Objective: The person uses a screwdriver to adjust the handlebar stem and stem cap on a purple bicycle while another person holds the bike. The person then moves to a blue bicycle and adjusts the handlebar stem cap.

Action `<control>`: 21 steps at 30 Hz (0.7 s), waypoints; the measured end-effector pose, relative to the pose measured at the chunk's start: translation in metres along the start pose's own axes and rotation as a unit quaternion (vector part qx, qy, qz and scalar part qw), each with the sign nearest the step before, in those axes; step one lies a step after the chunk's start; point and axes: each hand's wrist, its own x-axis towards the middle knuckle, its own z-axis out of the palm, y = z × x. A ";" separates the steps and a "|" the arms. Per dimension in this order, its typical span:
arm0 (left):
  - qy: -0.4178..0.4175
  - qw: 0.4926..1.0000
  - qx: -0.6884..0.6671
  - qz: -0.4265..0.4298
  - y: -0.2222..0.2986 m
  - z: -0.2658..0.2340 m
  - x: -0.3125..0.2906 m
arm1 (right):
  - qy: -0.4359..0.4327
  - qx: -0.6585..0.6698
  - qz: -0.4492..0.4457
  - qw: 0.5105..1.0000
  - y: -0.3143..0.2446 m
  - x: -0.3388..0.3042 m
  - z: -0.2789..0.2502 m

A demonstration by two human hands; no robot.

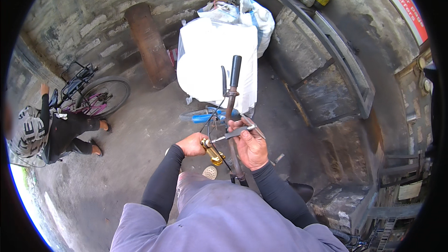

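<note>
My left hand is closed around the top of a gold metal bicycle part, whose exact kind I cannot make out. Between my fingers and thumb, my right hand grips a tool with a flat grey handle. Its thin silver shaft reaches left toward the gold part; whether they touch is unclear. A silver metal piece also lies across my right fingers. Beside my right hand runs a rusty bicycle handlebar with a black grip, a brake lever and dark cables.
Ahead stands a bulky white-covered thing, with white sacks behind it. A blue bicycle is partly hidden below it. At left, a person is beside a bicycle. A dark metal-framed counter lines the right.
</note>
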 end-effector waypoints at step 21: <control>0.055 0.997 -0.051 -0.002 0.012 0.006 -0.028 | 0.070 -0.138 -0.044 0.987 -0.062 0.020 -0.002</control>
